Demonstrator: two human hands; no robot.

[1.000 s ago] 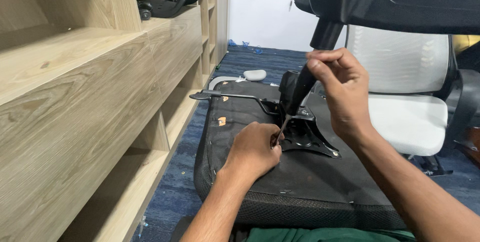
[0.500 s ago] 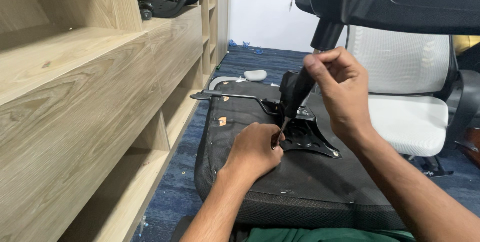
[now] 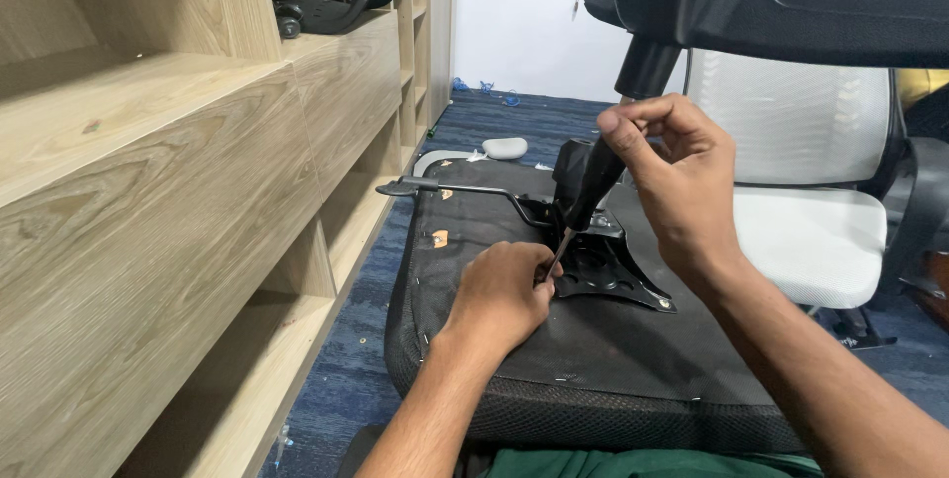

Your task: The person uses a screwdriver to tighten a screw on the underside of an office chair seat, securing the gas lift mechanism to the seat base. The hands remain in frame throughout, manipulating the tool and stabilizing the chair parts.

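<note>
- Screwdriver [image 3: 591, 181]: right hand [image 3: 677, 176] fingers closed round its black handle, tip down at the metal plate [image 3: 608, 275].
- Left hand [image 3: 499, 295] curled, pinching the shaft's tip on the upturned chair seat [image 3: 593, 359].

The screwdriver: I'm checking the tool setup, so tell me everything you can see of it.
The screwdriver has a thick black handle and a thin metal shaft. It leans, handle up and to the right, tip down at the black metal plate on the upturned seat. The right hand grips the handle top; the left hand fingers steady the shaft near the tip.
</note>
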